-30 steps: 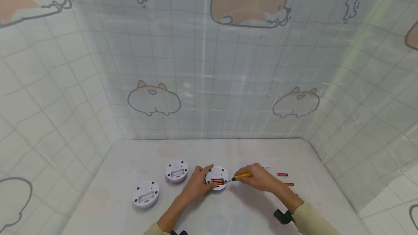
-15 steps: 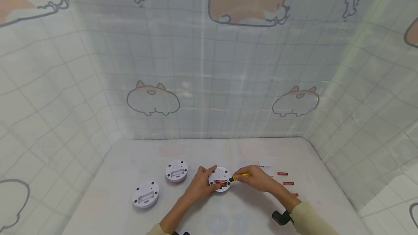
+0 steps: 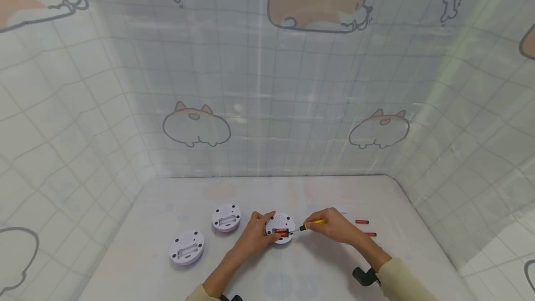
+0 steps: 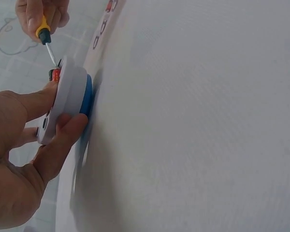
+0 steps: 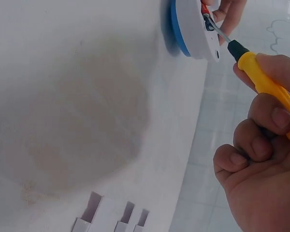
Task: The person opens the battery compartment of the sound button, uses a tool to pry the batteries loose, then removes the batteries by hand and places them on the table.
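My left hand [image 3: 253, 239] grips a round white device [image 3: 281, 220], fingers and thumb about its rim. Its perforated underside faces up, and red batteries [image 3: 281, 232] lie in its compartment. In the left wrist view a blue band [image 4: 87, 95] shows at the opposite face of the device. A yellow-and-dark screwdriver [image 5: 255, 71] is held in my right hand [image 3: 336, 226] by its handle. Its metal shaft reaches the end of the battery compartment, by a battery end in the right wrist view. Whether the tip touches the battery or the casing I cannot tell.
Two similar white devices, one nearer [image 3: 186, 248] and one farther [image 3: 226, 218], lie at the left with vacant battery compartments. Loose red batteries [image 3: 362, 221] lie at the right. Small white covers [image 5: 89, 215] rest on the table near my right hand.
The screwdriver tip went leftward over the batteries half a second ago, and has since drawn back right to the compartment's end. The device sits slightly farther right than one second ago.
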`<state>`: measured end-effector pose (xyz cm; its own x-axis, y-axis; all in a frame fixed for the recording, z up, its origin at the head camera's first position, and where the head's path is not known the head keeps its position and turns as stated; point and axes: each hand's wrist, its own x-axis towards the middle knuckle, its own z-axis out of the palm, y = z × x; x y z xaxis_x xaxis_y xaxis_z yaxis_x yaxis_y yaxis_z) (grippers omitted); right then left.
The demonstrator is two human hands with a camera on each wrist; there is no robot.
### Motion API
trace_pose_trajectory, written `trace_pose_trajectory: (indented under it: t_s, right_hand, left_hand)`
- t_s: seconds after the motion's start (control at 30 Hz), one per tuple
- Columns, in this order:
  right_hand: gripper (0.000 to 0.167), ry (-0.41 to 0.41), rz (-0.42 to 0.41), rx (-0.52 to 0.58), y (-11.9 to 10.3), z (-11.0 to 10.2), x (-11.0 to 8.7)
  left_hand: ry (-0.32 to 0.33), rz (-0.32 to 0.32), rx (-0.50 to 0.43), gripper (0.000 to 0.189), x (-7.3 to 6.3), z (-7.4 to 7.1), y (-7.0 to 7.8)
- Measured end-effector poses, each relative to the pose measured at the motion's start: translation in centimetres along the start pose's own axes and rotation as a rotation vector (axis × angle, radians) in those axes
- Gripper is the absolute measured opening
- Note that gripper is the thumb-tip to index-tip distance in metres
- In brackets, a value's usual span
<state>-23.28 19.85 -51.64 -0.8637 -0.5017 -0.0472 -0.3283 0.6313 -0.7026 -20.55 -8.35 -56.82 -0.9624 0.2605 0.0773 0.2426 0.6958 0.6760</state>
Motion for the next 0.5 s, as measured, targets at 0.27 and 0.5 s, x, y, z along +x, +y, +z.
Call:
trace_pose_trajectory:
  t_s: [0.27,0.5]
  right_hand:
    - [0.02,0.007,-0.029,0.019,0.11,-0.03,-0.01]
    - [0.02,0.015,-0.032,0.016,0.2,-0.05,-0.1]
  left_hand:
    - [0.024,-0.007,-0.003,0.072,-0.13,0.32,-0.23]
    - [0.051,-0.002,0.008,0.072,-0.16,0.47,-0.23]
